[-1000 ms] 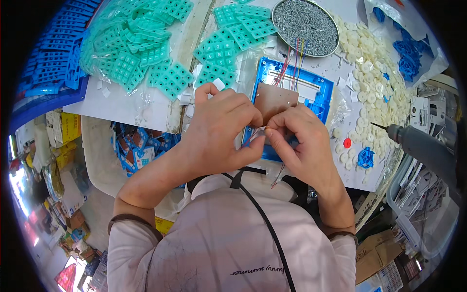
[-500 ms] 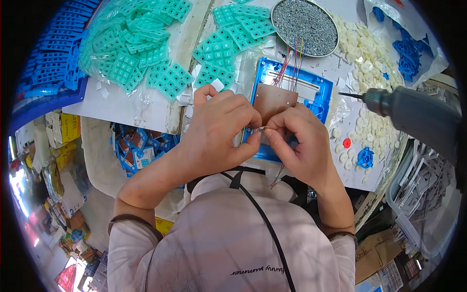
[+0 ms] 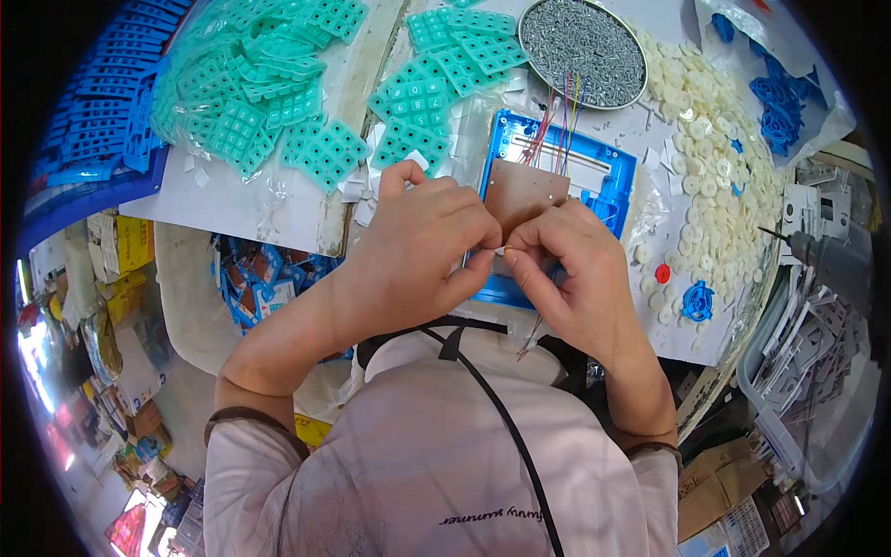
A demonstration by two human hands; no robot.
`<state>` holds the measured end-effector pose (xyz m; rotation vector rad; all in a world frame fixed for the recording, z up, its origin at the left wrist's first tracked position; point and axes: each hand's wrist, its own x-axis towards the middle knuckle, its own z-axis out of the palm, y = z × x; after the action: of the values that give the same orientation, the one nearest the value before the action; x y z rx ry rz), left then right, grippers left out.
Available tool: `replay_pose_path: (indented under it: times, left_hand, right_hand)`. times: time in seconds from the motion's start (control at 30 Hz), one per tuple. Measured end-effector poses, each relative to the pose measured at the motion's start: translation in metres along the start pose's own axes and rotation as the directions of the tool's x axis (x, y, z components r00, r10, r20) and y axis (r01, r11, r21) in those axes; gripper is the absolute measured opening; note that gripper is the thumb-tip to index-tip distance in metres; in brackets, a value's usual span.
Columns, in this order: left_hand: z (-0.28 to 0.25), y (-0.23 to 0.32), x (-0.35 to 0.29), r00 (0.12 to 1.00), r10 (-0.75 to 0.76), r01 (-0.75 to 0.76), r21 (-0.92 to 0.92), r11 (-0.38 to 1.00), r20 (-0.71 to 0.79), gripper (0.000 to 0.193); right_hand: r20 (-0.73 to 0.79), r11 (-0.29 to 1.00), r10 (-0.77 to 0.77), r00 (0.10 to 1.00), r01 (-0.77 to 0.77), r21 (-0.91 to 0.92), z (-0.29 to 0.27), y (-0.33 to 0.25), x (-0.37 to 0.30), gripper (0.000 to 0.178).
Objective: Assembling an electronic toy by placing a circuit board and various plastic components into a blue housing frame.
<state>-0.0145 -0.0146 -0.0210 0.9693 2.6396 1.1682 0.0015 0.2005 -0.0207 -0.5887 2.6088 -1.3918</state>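
Observation:
My left hand is closed in a pinch, thumb against fingertips, its little finger raised. Right beside it, my right hand also pinches. Between the fingertips shows a small white piece, too small to identify. Thin wires dangle below my right hand. Both hands are over a blue plastic housing, which is partly hidden by them. A brown circuit board lies on the housing, and red, yellow and dark wires run up from its far edge.
Green keypad sheets lie at the far left, next to a round tray of screws. Pale round discs cover the right side. A power screwdriver hangs at the right edge. Left of the table, a bin holds blue parts.
The hanging screwdriver has swung right and down, away from the housing. My fingertips have drawn together slightly around the small white piece. The housing has barely shifted.

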Motion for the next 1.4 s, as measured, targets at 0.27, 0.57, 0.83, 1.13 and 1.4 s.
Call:
replay_pose_path:
  times: [0.27, 0.57, 0.83, 1.13, 1.4]
  left_hand:
    - [0.0, -0.006, 0.0, 0.999, 0.02, -0.019, -0.007, 1.0, 0.04, 0.017]
    - [-0.009, 0.001, 0.003, 1.0, -0.008, 0.008, -0.006, 1.0, -0.016, 0.015]
    - [-0.011, -0.003, 0.001, 0.994, -0.076, 0.086, -0.138, 0.987, 0.074, 0.008]
    - [0.004, 0.007, -0.002, 0.996, -0.091, 0.089, -0.173, 0.981, -0.006, 0.011]
    - [0.017, 0.015, -0.004, 0.983, 0.062, -0.08, -0.101, 0.992, -0.173, 0.017]
  right_hand:
    - [0.01, 1.0, -0.007, 1.0, 0.007, -0.001, -0.002, -0.001, 0.001, 0.009]
    - [-0.03, 0.999, 0.025, 0.999, -0.024, 0.028, 0.0, 0.001, 0.0, 0.009]
    - [-0.017, 1.0, 0.014, 1.0, -0.014, 0.024, -0.001, 0.0, 0.0, 0.01]
    - [-0.132, 0.999, -0.007, 0.991, 0.014, 0.049, 0.001, -0.013, -0.013, 0.017]
    - [-0.061, 0.985, 0.142, 0.988, -0.135, 0.104, -0.011, -0.02, -0.021, 0.016]
